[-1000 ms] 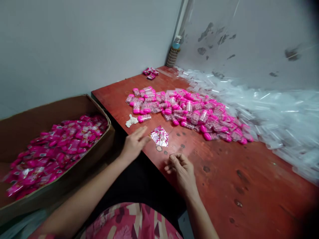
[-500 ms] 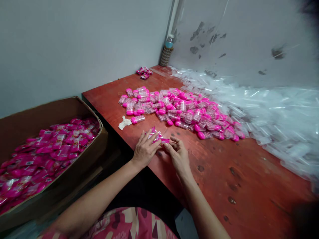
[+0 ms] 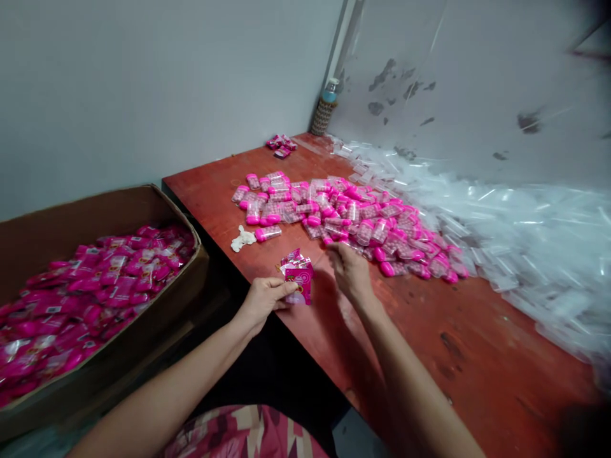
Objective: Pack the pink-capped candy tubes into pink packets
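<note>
My left hand [image 3: 265,298] pinches a small pink printed wrapper [image 3: 300,284] between thumb and fingers, just above the table's near edge. Under and behind it lie more pink and silver wrappers [image 3: 294,257]. My right hand [image 3: 352,270] is stretched out to the near edge of a heap of clear, pink-capped candy bottles [image 3: 353,210]. Its fingers are bent close to one pink cap. They are partly hidden and slightly blurred, so I cannot see whether they grip it.
A cardboard box [image 3: 200,248] full of pink-wrapped bottles [image 3: 114,273] stands left of the red table [image 3: 405,343]. A crumpled white scrap [image 3: 242,238] lies near the bottles. Many clear plastic sleeves [image 3: 534,235] are piled along the right wall. A bottle in a woven holder [image 3: 323,117] stands in the corner.
My right hand has left the wrappers and moved to the bottle heap. My left hand has drawn back slightly toward me, with one wrapper now facing up in it.
</note>
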Demonstrator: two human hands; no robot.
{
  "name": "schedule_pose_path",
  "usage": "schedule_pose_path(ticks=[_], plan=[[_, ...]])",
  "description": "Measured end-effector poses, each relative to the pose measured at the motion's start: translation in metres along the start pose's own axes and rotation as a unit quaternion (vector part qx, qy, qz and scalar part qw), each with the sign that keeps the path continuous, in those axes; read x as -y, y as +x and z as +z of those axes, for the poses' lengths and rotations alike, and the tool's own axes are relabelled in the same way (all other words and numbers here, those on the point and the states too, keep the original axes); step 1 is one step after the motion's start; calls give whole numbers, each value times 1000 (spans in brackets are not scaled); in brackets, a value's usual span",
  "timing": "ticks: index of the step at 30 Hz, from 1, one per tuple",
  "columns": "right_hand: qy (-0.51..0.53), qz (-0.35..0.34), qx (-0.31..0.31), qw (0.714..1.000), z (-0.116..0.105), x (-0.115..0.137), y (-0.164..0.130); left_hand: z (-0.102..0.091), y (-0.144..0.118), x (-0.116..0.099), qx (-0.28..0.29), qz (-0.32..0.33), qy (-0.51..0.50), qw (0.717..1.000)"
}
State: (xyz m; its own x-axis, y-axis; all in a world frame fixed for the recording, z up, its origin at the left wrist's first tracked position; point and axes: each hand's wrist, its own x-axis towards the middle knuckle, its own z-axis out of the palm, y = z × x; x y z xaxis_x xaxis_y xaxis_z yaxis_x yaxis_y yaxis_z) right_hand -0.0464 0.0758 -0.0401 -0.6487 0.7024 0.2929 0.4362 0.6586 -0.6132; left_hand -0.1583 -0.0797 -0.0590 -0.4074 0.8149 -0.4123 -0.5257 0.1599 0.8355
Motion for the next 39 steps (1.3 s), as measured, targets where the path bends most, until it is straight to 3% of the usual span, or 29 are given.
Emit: schedule_pose_path(ticks=[2,4,7,10,12,15,17,18,20,22,25,31,39], plan=[[-187,-143,34,971,-7,-15,29,-2,-3,-1,-11,-17,-16,1000],[-293,-269,121,910,-12,-28,56,-4,-5,-1,-20,-31,-44,998],[-353,-352,210,841,-14,-41,84,-9,-6,-3,-47,-46,-102,993],[-348,-372,224,831,-14,-45,94,-15,-3,-4,-68,-47,-171,982],[-312,-373,215,847,-13,-43,90,-16,0,-6,-74,-42,-215,973],[-205,-288,148,924,-11,-28,65,-15,4,-8,-93,-40,-269,958],[-93,-140,71,983,-7,-8,35,-12,7,-9,-104,-44,-297,948],[-19,-55,54,997,-5,3,16,-10,8,-9,-107,-48,-310,943],[166,65,103,979,0,28,-22,-6,10,-8,-106,-54,-335,935],[299,164,145,929,7,50,-57,-1,10,-8,-102,-55,-349,930],[362,241,112,893,20,68,-90,7,7,-6,-90,-49,-345,933],[407,270,60,871,31,67,-99,23,-5,-1,-48,-6,-320,946],[432,259,38,863,29,71,-103,30,-12,-3,-52,-14,-294,954]])
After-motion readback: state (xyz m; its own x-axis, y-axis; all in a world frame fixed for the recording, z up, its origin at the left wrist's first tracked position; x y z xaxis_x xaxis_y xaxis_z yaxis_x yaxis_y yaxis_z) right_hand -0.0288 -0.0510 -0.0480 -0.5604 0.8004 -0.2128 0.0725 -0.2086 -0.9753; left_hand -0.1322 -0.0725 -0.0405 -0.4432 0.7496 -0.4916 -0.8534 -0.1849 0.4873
